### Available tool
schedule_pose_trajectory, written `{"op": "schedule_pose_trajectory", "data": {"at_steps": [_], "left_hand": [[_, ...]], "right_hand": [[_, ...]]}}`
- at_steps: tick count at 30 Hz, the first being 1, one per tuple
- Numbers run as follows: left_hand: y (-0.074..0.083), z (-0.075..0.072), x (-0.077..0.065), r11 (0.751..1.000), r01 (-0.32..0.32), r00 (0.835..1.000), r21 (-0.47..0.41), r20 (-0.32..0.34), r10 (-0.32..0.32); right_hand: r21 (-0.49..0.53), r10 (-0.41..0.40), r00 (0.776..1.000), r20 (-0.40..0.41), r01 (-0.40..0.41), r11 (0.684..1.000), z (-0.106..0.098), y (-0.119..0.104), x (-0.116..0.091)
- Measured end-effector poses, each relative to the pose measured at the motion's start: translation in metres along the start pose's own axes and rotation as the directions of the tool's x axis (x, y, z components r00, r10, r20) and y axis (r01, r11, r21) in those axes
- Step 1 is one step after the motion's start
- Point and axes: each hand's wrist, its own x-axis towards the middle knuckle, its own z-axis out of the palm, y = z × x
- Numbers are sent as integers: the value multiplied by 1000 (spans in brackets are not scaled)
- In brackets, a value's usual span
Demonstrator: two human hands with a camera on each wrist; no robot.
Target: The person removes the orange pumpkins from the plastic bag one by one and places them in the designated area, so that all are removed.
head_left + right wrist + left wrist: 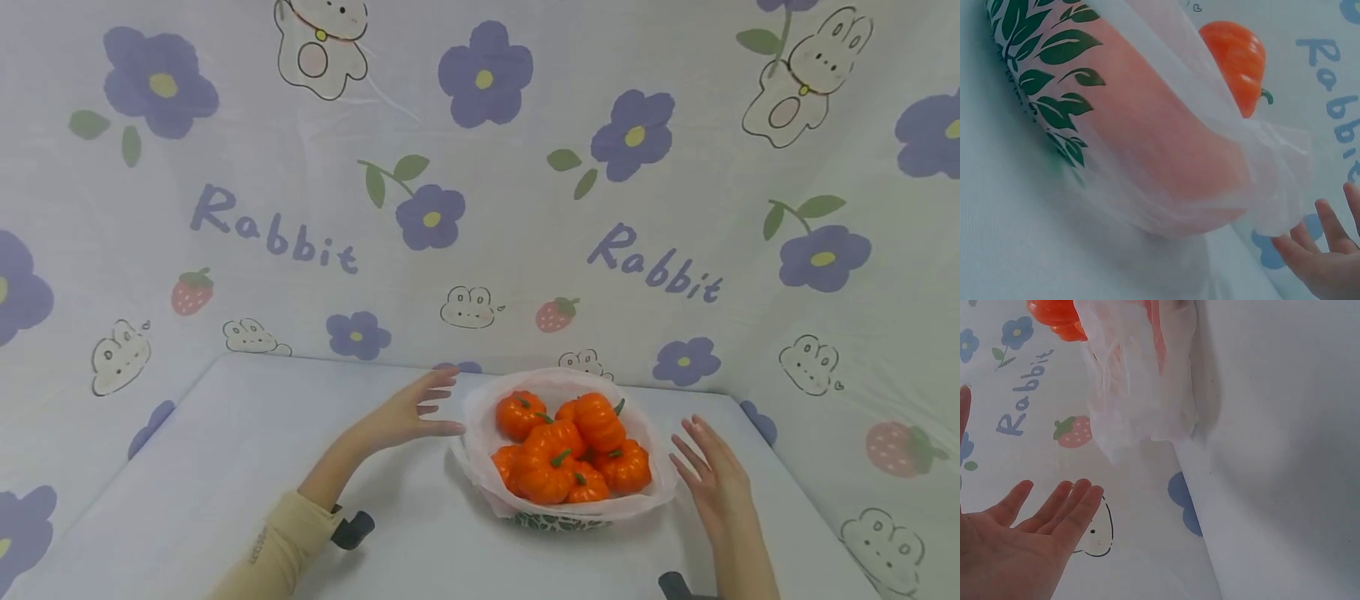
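A bowl with a green leaf pattern [558, 522] stands on the table, lined with a thin whitish plastic bag [480, 417] that hangs over its rim. Several small orange pumpkins [543, 475] with green stems are heaped inside. To the left of the bowl is my left hand [401, 418], fingers spread and extended toward the bag, holding nothing. On the other side my right hand [716, 475] is raised with its fingers apart, also holding nothing. In the right wrist view, the leaf print [1063, 47] shows beside the bag, and the right fingers appear near the bag's loose edge.
The white tabletop [405, 533] runs back to a cloth backdrop [517, 175] printed with purple flowers, rabbits and strawberries. A dark wrist-camera mount [352, 530] sticks out below the left sleeve, and another [673, 585] is by the right wrist.
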Motion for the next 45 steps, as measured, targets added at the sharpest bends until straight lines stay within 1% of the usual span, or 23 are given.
{"op": "schedule_pose_trajectory", "data": {"at_steps": [3, 4, 8, 11, 15, 18, 20, 22, 27, 31, 34, 40, 43, 45], "left_hand": [[3, 6, 3, 1000, -8, 1000, -13, 21, 9], [3, 8, 5, 1000, -14, 1000, -18, 26, 14], [6, 17, 9, 999, -33, 998, -30, 49, 34], [8, 24, 10, 999, -31, 997, -37, 64, 34], [13, 34, 13, 999, -26, 996, -35, 83, 29], [16, 43, 17, 999, -35, 994, -39, 102, 39], [19, 50, 20, 998, -40, 992, -46, 115, 45], [21, 57, 22, 998, -39, 991, -55, 129, 46], [25, 70, 26, 998, -21, 989, -66, 143, 30], [26, 76, 27, 997, -45, 988, -63, 146, 54], [27, 79, 28, 997, -65, 987, -47, 144, 71], [27, 85, 29, 997, -65, 986, -50, 147, 72], [28, 87, 28, 997, -57, 985, -54, 158, 65], [28, 88, 27, 997, -49, 985, -55, 161, 57]], "right_hand": [[-8, 31, 999, -18, -31, 999, -2, 3, 0], [-7, 33, 999, -12, -33, 999, -3, 4, 0], [18, 68, 997, -31, -68, 998, -6, 7, 2], [34, 103, 994, -36, -102, 994, -8, 9, 4], [32, 109, 994, -6, -108, 994, -10, 12, 3], [35, 113, 994, 8, -113, 993, -12, 15, 3], [40, 119, 993, 6, -119, 992, -12, 17, 3], [48, 143, 990, -5, -142, 989, -12, 18, 4], [42, 167, 986, -12, -167, 985, -11, 22, 5], [4, 174, 985, -20, -174, 985, -11, 25, 5], [-30, 199, 980, -23, -200, 979, -11, 26, 6], [-122, 255, 967, -2, -253, 960, -12, 24, 7], [-132, 262, 965, 16, -258, 957, -11, 22, 8], [-119, 266, 964, 25, -262, 958, -11, 22, 9]]}}
